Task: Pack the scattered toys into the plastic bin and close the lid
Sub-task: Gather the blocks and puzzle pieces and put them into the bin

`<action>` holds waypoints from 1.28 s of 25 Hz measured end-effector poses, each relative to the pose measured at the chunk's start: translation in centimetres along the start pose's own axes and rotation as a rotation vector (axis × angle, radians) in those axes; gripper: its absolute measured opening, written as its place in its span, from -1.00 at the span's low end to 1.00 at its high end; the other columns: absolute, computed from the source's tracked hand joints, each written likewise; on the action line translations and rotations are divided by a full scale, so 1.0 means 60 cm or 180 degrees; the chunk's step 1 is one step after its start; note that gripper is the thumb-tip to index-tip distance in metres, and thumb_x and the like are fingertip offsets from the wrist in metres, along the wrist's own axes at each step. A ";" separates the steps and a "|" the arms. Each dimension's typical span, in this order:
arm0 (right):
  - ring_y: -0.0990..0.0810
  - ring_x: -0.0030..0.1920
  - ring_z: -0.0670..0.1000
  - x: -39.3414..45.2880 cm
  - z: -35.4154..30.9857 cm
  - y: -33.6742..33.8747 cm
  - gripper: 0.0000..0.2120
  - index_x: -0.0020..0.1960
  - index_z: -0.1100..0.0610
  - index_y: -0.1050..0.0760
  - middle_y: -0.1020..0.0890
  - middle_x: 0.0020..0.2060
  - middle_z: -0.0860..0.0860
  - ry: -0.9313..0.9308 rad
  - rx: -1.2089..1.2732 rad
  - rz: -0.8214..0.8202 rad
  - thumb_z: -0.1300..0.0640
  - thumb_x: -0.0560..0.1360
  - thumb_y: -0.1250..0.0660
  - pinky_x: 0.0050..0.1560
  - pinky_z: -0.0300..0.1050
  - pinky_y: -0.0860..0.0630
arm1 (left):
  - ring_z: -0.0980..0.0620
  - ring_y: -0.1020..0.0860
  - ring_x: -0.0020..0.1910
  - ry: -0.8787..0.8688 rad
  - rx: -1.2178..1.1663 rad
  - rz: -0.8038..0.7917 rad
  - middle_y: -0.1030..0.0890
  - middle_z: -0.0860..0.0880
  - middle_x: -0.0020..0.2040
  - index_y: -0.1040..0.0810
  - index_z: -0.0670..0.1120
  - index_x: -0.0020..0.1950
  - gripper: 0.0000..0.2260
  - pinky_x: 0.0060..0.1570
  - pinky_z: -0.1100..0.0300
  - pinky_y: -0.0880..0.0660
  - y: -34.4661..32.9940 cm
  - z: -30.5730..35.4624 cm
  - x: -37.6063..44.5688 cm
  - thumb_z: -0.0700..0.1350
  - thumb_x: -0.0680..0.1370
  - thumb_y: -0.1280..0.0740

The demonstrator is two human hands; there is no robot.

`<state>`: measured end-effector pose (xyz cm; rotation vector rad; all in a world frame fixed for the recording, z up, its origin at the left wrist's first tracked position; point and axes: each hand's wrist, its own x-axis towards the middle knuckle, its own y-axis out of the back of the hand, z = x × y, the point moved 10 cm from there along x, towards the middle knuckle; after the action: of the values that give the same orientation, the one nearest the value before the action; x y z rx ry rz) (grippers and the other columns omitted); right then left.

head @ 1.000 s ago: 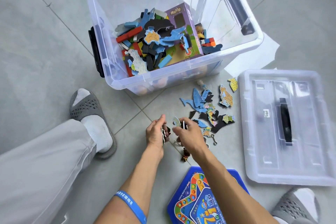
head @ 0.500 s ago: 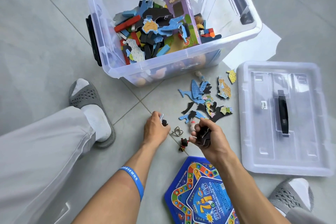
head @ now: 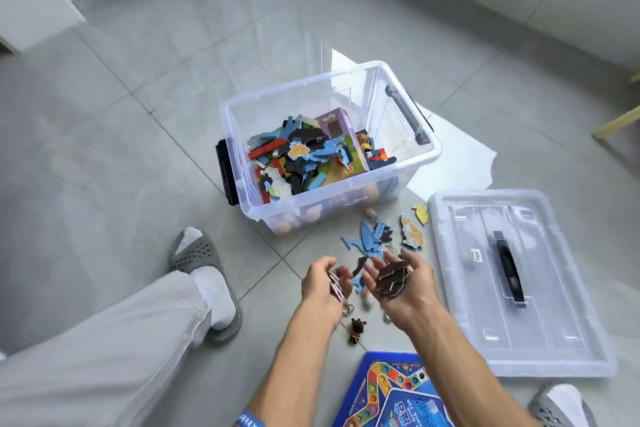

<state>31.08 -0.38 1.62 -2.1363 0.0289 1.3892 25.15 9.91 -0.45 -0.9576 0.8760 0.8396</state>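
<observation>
A clear plastic bin (head: pixel 398 180) stands on the floor, partly filled with puzzle pieces, blocks and a purple box (head: pixel 343 139). Its clear lid (head: pixel 554 288) with a black handle lies flat to the right. Between them several puzzle pieces (head: pixel 370 239) are scattered on the tiles. My right hand (head: pixel 408 282) is palm up, cupping a stack of dark puzzle pieces (head: pixel 393 277). My left hand (head: pixel 320 282) grips a few flat pieces (head: pixel 336 284) edge-on. Both hands are raised just in front of the bin. A small dark figurine (head: pixel 356 330) lies below them.
A blue board-game board (head: pixel 391 395) lies at the bottom edge. My left leg and grey slipper (head: pixel 204 274) are at the left, another slipper (head: pixel 557 406) at bottom right. White paper (head: pixel 460 156) lies under the bin. A wooden furniture leg (head: pixel 616 121) is at far right.
Both hands have lifted off the floor with puzzle pieces in them, the right turning palm up. The head camera has tilted up, so the bin appears lower and farther.
</observation>
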 end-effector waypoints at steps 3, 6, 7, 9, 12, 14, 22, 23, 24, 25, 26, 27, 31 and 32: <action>-0.59 0.09 0.19 -0.044 -0.101 -0.168 -0.48 0.18 0.28 -0.48 -0.59 0.08 0.23 0.0443 -0.0002 -0.0703 -0.18 0.60 -0.13 0.16 0.08 -0.51 | -0.10 -0.59 -0.06 -0.0622 -0.0394 -0.1124 -0.59 -0.21 -0.02 -0.45 -0.19 0.15 -0.66 -0.03 0.04 -0.55 -0.134 0.165 -0.094 0.06 0.55 -0.26; -0.28 0.48 0.24 -0.078 -0.136 -0.223 -0.15 0.55 0.31 -0.05 -0.26 0.48 0.28 0.0459 -0.0524 -0.0700 -0.35 0.57 -0.03 0.38 0.12 -0.32 | -0.20 -0.22 0.49 -0.0704 -0.0222 -0.1159 -0.21 -0.23 0.52 -0.12 -0.17 0.56 -0.19 0.43 -0.21 -0.10 -0.161 0.239 -0.144 0.37 0.51 -0.12; -0.24 0.50 0.24 -0.081 -0.128 -0.205 -0.17 0.56 0.31 -0.02 -0.21 0.51 0.27 0.0463 -0.0719 -0.0568 -0.33 0.59 -0.01 0.40 0.12 -0.30 | -0.19 -0.16 0.52 -0.0738 -0.0096 -0.0911 -0.14 -0.22 0.55 -0.06 -0.16 0.58 -0.19 0.44 -0.17 -0.10 -0.137 0.239 -0.142 0.37 0.53 -0.10; -0.26 0.49 0.23 -0.072 -0.095 -0.132 -0.28 0.51 0.31 -0.17 -0.27 0.50 0.23 0.0467 -0.0930 -0.0284 -0.26 0.63 0.00 0.43 0.15 -0.28 | -0.17 -0.20 0.50 -0.0863 0.0243 -0.0458 -0.17 -0.21 0.54 -0.09 -0.16 0.57 -0.30 0.41 -0.10 -0.21 -0.069 0.203 -0.123 0.27 0.59 -0.10; -0.46 0.34 0.21 -0.034 -0.052 0.024 -0.47 0.30 0.27 -0.45 -0.47 0.30 0.18 0.0447 -0.1463 0.0415 -0.16 0.65 -0.07 0.31 0.14 -0.43 | -0.15 -0.41 0.35 -0.0678 0.1018 0.0136 -0.42 -0.18 0.39 -0.32 -0.18 0.47 -0.50 0.26 -0.05 -0.37 0.038 0.086 -0.063 0.08 0.62 -0.19; -0.59 0.07 0.14 -0.016 -0.036 0.115 -0.58 0.16 0.23 -0.54 -0.57 0.14 0.13 0.0346 -0.2010 0.0766 -0.10 0.64 -0.13 0.05 0.03 -0.56 | -0.10 -0.52 0.10 -0.0498 0.1729 0.0565 -0.56 -0.14 0.12 -0.49 -0.17 0.31 -0.64 0.05 0.03 -0.45 0.097 0.018 -0.025 0.00 0.59 -0.27; -0.58 -0.09 0.04 0.094 -0.117 0.194 -0.80 0.13 0.12 -0.57 -0.65 0.02 0.06 0.0809 -0.3873 0.1147 0.13 0.52 -0.32 -0.04 -0.03 -0.53 | 0.04 -0.56 0.02 -0.1016 0.3973 0.0548 -0.58 0.02 0.15 -0.51 0.01 0.20 -0.69 0.04 0.15 -0.51 -0.007 -0.019 0.127 -0.07 0.46 -0.35; -0.56 -0.04 0.03 0.110 -0.135 0.177 -0.74 0.19 0.11 -0.54 -0.63 0.09 0.05 0.1076 -0.4262 0.1207 0.12 0.51 -0.32 -0.03 -0.08 -0.49 | 0.01 -0.54 0.10 -0.1259 0.4399 0.0520 -0.56 0.02 0.20 -0.50 0.03 0.24 -0.66 0.09 0.14 -0.49 -0.043 -0.007 0.147 -0.06 0.46 -0.34; -0.54 0.03 0.05 0.123 -0.152 0.159 -0.66 0.26 0.09 -0.50 -0.59 0.18 0.04 0.1359 -0.4651 0.1336 0.09 0.50 -0.31 0.01 -0.09 -0.45 | -0.02 -0.50 0.16 -0.1533 0.4776 0.0482 -0.53 0.00 0.24 -0.47 0.04 0.27 -0.63 0.12 0.11 -0.47 -0.079 0.005 0.163 -0.04 0.46 -0.32; -0.51 0.13 0.09 0.139 -0.167 0.147 -0.58 0.34 0.08 -0.42 -0.51 0.27 0.04 0.1566 -0.4954 0.1530 0.03 0.50 -0.31 0.07 -0.06 -0.45 | -0.06 -0.46 0.22 -0.1738 0.5061 0.0449 -0.48 -0.02 0.29 -0.43 0.05 0.32 -0.58 0.15 0.06 -0.46 -0.111 0.014 0.183 0.00 0.47 -0.32; -0.47 0.22 0.14 0.154 -0.177 0.143 -0.49 0.40 0.07 -0.34 -0.42 0.35 0.05 0.1653 -0.5137 0.1745 -0.04 0.50 -0.31 0.14 0.01 -0.44 | -0.10 -0.40 0.28 -0.1784 0.5244 0.0468 -0.40 -0.05 0.35 -0.36 0.07 0.38 -0.51 0.17 -0.01 -0.43 -0.133 0.020 0.206 0.07 0.47 -0.33; -0.42 0.27 0.18 0.169 -0.181 0.143 -0.41 0.43 0.07 -0.27 -0.35 0.39 0.06 0.1629 -0.5245 0.1903 -0.11 0.49 -0.32 0.18 0.06 -0.43 | -0.15 -0.32 0.34 -0.1676 0.5370 0.0552 -0.29 -0.08 0.42 -0.26 0.10 0.44 -0.41 0.20 -0.07 -0.39 -0.143 0.023 0.229 0.15 0.46 -0.34; -0.36 0.22 0.19 0.209 -0.144 0.151 -0.33 0.41 0.08 -0.25 -0.37 0.29 0.10 0.1542 -0.5752 0.2033 -0.23 0.46 -0.37 0.12 0.02 -0.42 | -0.21 -0.19 0.36 -0.1770 0.6250 0.1033 -0.04 -0.13 0.53 -0.09 0.14 0.51 -0.27 0.14 -0.11 -0.37 -0.157 0.013 0.266 0.32 0.44 -0.31; -0.35 0.21 0.18 0.212 -0.143 0.152 -0.34 0.39 0.08 -0.28 -0.39 0.25 0.09 0.1618 -0.5689 0.2066 -0.22 0.45 -0.40 0.09 -0.02 -0.40 | -0.20 -0.22 0.32 -0.1991 0.6323 0.1069 -0.11 -0.13 0.49 -0.13 0.12 0.50 -0.29 0.09 -0.08 -0.40 -0.160 0.011 0.264 0.29 0.45 -0.33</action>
<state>41.04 -8.37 -10.80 -4.2211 -0.5740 1.1158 40.16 10.44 -11.37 1.1454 0.8306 0.1606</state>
